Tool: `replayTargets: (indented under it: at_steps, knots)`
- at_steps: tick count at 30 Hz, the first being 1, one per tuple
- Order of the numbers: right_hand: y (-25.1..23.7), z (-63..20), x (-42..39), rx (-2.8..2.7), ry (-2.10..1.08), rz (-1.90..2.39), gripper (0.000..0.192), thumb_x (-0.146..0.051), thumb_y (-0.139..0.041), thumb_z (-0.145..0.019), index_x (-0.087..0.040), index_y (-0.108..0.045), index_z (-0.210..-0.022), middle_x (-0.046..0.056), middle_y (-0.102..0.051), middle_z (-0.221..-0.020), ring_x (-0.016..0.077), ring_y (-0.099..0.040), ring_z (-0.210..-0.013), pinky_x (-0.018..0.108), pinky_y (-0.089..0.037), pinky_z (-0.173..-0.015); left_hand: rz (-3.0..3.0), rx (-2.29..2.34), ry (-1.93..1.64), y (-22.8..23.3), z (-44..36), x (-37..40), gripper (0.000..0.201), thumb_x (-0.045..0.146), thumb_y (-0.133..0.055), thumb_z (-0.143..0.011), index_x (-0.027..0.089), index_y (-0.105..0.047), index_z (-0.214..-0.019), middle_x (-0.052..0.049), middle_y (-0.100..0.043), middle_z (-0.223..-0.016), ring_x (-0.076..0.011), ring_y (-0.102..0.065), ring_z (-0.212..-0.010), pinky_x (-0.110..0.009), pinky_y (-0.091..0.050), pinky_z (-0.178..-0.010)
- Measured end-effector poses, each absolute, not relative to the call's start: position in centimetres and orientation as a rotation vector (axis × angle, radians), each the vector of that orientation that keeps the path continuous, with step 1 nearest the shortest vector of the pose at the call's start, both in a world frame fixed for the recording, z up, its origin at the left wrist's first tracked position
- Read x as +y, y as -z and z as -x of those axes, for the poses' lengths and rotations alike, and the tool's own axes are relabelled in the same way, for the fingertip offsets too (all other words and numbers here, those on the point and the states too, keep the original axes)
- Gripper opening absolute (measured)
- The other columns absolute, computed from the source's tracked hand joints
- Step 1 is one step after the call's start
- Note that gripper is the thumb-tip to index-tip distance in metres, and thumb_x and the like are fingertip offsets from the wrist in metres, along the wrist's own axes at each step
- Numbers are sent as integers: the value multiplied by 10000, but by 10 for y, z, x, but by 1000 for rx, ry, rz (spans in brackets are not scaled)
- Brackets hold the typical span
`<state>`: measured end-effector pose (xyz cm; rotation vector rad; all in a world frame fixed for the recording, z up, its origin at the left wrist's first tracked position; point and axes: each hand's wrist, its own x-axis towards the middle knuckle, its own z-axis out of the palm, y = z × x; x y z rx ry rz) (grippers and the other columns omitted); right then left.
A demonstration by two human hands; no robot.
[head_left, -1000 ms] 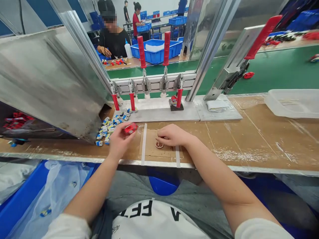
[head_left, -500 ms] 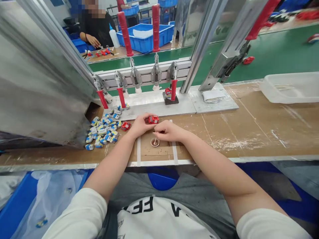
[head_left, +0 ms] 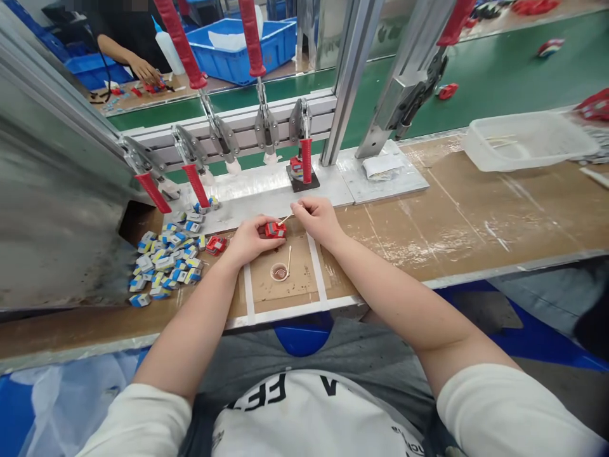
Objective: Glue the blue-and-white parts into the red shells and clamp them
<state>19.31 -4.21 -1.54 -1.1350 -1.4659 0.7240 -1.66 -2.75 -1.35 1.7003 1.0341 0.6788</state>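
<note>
My left hand (head_left: pixel 250 241) is closed round a small red toy car body (head_left: pixel 275 230), holding it just above the bench. My right hand (head_left: pixel 316 219) pinches a thin cotton swab (head_left: pixel 286 219), whose tip touches the top of the red body. Below them stands a small round cup (head_left: pixel 280 272) with brownish liquid in it. A second swab (head_left: pixel 289 259) rests against the cup's right side. Left of my left hand lies another red toy car body (head_left: pixel 216 245), next to a heap of small blue, white and yellow parts (head_left: pixel 164 263).
Behind my hands runs a metal frame with red-handled toggle clamps (head_left: pixel 307 162); a red piece sits on a dark block (head_left: pixel 303 184) under one. A translucent tray (head_left: pixel 528 143) holding sticks is at right. Across the green belt (head_left: pixel 380 82), a co-worker's hand (head_left: pixel 145 70) handles red parts.
My right hand has lifted from the cup up to the red body, bringing its swab onto it. The view has shifted, and a second swab now shows at the cup.
</note>
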Motion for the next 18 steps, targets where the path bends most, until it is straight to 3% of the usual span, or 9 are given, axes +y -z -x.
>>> replayTargets:
  at_steps: [18]
  knots:
    - [19, -192, -41, -1534, -764, 1130, 454, -444, -549, -914, -231, -319, -586, -52, -273, -597, 105, -282, -603, 289, -237, -597, -1726, 1058, -659, 10, 15, -29, 451, 364, -895, -682, 167, -752, -1061, -27, -697, -929, -204, -676, -849, -369, -565, -855]
